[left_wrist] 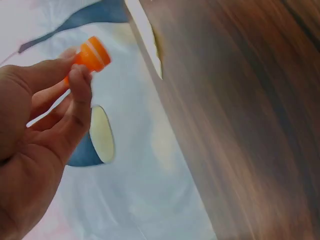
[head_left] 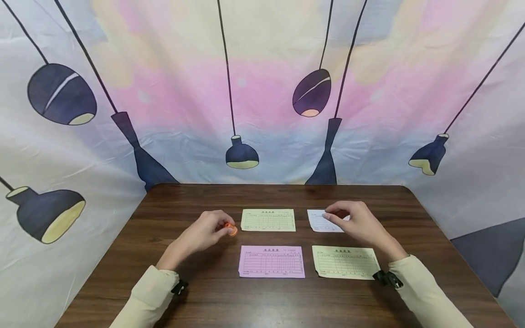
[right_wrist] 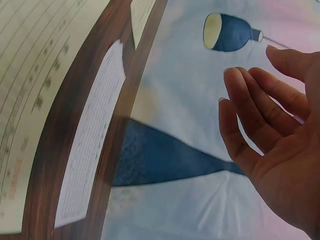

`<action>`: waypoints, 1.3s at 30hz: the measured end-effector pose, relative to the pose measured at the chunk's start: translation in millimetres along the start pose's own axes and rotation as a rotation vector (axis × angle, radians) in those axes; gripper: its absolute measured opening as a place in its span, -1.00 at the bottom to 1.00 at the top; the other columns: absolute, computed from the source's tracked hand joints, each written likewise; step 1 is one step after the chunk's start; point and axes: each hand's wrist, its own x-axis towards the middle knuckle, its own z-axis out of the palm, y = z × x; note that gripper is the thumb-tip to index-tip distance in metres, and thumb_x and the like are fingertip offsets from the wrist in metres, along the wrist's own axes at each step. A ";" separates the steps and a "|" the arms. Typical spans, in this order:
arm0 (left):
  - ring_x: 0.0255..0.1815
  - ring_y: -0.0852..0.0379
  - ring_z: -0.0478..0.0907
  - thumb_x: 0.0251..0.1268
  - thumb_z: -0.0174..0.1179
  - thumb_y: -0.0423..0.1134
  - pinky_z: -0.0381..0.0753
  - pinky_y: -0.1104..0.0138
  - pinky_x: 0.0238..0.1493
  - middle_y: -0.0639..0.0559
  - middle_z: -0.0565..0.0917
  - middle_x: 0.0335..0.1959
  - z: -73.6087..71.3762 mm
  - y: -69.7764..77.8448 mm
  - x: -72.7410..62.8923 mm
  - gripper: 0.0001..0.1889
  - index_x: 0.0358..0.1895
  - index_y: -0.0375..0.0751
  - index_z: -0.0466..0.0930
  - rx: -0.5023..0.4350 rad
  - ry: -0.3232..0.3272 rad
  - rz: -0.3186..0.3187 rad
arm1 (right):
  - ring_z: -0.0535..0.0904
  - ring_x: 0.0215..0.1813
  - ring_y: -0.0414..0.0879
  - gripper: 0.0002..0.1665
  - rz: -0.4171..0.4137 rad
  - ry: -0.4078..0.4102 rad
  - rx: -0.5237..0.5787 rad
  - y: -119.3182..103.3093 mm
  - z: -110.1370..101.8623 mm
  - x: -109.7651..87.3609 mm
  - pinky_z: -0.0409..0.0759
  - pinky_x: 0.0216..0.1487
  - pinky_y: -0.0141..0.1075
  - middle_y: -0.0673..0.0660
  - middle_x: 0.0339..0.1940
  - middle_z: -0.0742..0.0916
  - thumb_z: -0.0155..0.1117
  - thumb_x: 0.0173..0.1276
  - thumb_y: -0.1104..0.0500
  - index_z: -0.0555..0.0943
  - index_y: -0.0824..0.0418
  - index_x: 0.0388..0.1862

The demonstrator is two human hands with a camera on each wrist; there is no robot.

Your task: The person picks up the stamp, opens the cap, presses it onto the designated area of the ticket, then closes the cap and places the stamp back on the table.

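Observation:
My left hand [head_left: 211, 230] pinches a small orange stamp [head_left: 232, 228] between thumb and fingers, just left of the upper pale green receipt slip [head_left: 268, 220]. In the left wrist view the stamp [left_wrist: 95, 54] is round, with a pale band near its wider end. My right hand [head_left: 358, 223] hovers over the white receipt slip [head_left: 317, 221] and hides its right part. From the right wrist view, that hand [right_wrist: 280, 120] has loosely bent fingers with nothing between them, apart from the white slip [right_wrist: 92, 145].
A pink receipt slip [head_left: 271, 262] lies front left of centre, and a second pale green slip [head_left: 346, 263] lies to its right, close to my right wrist. The dark wooden table [head_left: 197, 296] ends at a curtain [head_left: 275, 114] printed with hanging lamps.

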 end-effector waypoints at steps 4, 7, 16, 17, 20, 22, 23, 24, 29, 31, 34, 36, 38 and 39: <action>-0.33 0.35 0.61 0.34 0.42 -0.38 0.66 0.43 -0.27 0.06 0.77 -0.24 -0.6 15.9 1.5 -0.89 -0.13 -0.17 0.77 -0.090 0.037 0.026 | 0.69 -0.23 -0.36 -0.85 -0.051 -0.002 0.049 -13.2 4.1 1.5 0.67 -0.24 -0.35 -0.11 -0.17 0.85 0.43 0.48 0.02 0.82 -0.03 -0.06; -0.31 0.36 0.65 0.33 0.44 -0.35 0.70 0.43 -0.25 0.08 0.77 -0.24 -1.1 27.1 2.2 -0.88 -0.12 -0.14 0.77 -0.145 0.063 0.042 | 0.69 -0.23 -0.38 -0.88 -0.117 -0.012 0.087 -25.4 8.4 2.2 0.68 -0.25 -0.35 -0.14 -0.24 0.84 0.46 0.45 0.08 0.82 0.00 -0.08; -0.27 0.15 0.79 0.36 0.40 -0.38 0.76 0.40 -0.22 0.01 0.84 -0.20 -1.3 56.7 2.2 -0.84 -0.05 -0.16 0.79 -0.339 0.061 0.039 | 0.70 -0.22 -0.42 -0.88 -0.239 -0.056 0.135 -58.6 21.2 5.9 0.70 -0.16 -0.33 -0.23 -0.24 0.83 0.46 0.44 0.08 0.81 -0.07 -0.08; -0.26 0.12 0.80 0.36 0.40 -0.39 0.76 0.39 -0.21 0.00 0.84 -0.19 -0.1 59.3 2.4 -0.83 -0.04 -0.16 0.79 -0.368 0.054 0.035 | 0.70 -0.22 -0.42 -0.89 -0.249 -0.054 0.138 -60.7 22.1 6.8 0.71 -0.16 -0.33 -0.23 -0.25 0.83 0.47 0.44 0.09 0.81 -0.04 -0.09; -0.19 -0.03 0.83 0.35 0.38 -0.43 0.79 0.35 -0.16 -0.07 0.84 -0.16 5.2 66.1 3.1 -0.81 -0.03 -0.18 0.80 -0.472 0.038 0.003 | 0.70 -0.21 -0.41 -0.88 -0.282 -0.052 0.158 -64.9 24.6 8.9 0.70 -0.14 -0.36 -0.21 -0.25 0.83 0.48 0.43 0.12 0.80 -0.06 -0.09; -0.15 -0.04 0.84 0.34 0.38 -0.44 0.80 0.34 -0.12 -0.12 0.84 -0.13 9.3 71.0 3.5 -0.80 -0.02 -0.21 0.80 -0.556 0.027 -0.031 | 0.70 -0.20 -0.40 -0.87 -0.305 -0.049 0.179 -68.0 26.9 10.6 0.71 -0.14 -0.34 -0.19 -0.24 0.83 0.49 0.42 0.14 0.79 -0.06 -0.10; -0.14 0.01 0.84 0.34 0.38 -0.43 0.80 0.35 -0.11 -0.15 0.83 -0.12 11.5 73.3 3.6 -0.80 -0.02 -0.22 0.80 -0.591 0.025 -0.047 | 0.70 -0.21 -0.39 -0.86 -0.320 -0.047 0.190 -69.7 28.2 11.5 0.71 -0.14 -0.34 -0.18 -0.24 0.83 0.50 0.40 0.15 0.79 -0.06 -0.10; -0.13 0.05 0.84 0.34 0.39 -0.42 0.80 0.35 -0.10 -0.17 0.83 -0.11 13.7 75.7 3.6 -0.80 -0.01 -0.23 0.80 -0.626 0.023 -0.061 | 0.69 -0.22 -0.38 -0.85 -0.335 -0.046 0.200 -71.5 29.6 12.2 0.71 -0.16 -0.33 -0.17 -0.24 0.83 0.51 0.39 0.15 0.78 -0.06 -0.10; -0.16 0.19 0.83 0.32 0.45 -0.32 0.80 0.34 -0.09 -0.25 0.81 -0.10 22.1 87.2 2.9 -0.78 -0.02 -0.30 0.80 -0.782 0.024 -0.079 | 0.74 -0.19 -0.29 -0.71 -0.415 -0.054 0.265 -81.2 37.9 16.0 0.76 -0.13 -0.29 -0.04 -0.16 0.84 0.59 0.30 0.19 0.77 0.06 -0.02; -0.17 0.19 0.84 0.31 0.46 -0.32 0.80 0.34 -0.11 -0.28 0.81 -0.09 23.5 91.3 2.4 -0.77 -0.02 -0.32 0.80 -0.818 0.029 -0.075 | 0.78 -0.14 -0.23 -0.63 -0.436 -0.060 0.298 -84.7 41.6 17.3 0.78 -0.08 -0.26 0.02 -0.11 0.85 0.62 0.25 0.21 0.75 0.11 0.03; -0.17 0.18 0.84 0.31 0.45 -0.36 0.80 0.34 -0.15 -0.31 0.81 -0.06 24.1 96.8 1.9 -0.78 -0.02 -0.34 0.79 -0.849 0.038 -0.078 | 0.80 -0.10 -0.13 -0.56 -0.471 -0.063 0.342 -88.8 46.1 19.0 0.79 -0.05 -0.24 0.08 -0.08 0.85 0.65 0.21 0.25 0.73 0.18 0.06; -0.15 0.18 0.84 0.31 0.44 -0.39 0.80 0.33 -0.13 -0.33 0.79 -0.03 24.4 99.1 2.0 -0.78 -0.02 -0.36 0.79 -0.870 0.047 -0.079 | 0.80 -0.12 -0.10 -0.58 -0.491 -0.053 0.354 -90.0 48.6 19.9 0.78 -0.05 -0.26 0.07 -0.09 0.85 0.65 0.20 0.26 0.74 0.18 0.04; -0.13 0.17 0.84 0.31 0.43 -0.40 0.80 0.31 -0.09 -0.35 0.78 -0.02 24.7 100.5 2.0 -0.78 -0.02 -0.39 0.78 -0.896 0.053 -0.079 | 0.80 -0.13 -0.10 -0.62 -0.501 -0.039 0.365 -90.3 50.7 20.0 0.78 -0.07 -0.25 0.07 -0.12 0.85 0.63 0.22 0.27 0.75 0.19 0.02; -0.12 0.16 0.84 0.31 0.43 -0.40 0.80 0.30 -0.07 -0.34 0.78 -0.01 24.9 101.1 1.9 -0.78 -0.02 -0.38 0.78 -0.907 0.056 -0.082 | 0.80 -0.14 -0.10 -0.64 -0.502 -0.033 0.372 -89.8 52.0 19.7 0.79 -0.08 -0.24 0.07 -0.13 0.86 0.62 0.23 0.29 0.75 0.20 0.01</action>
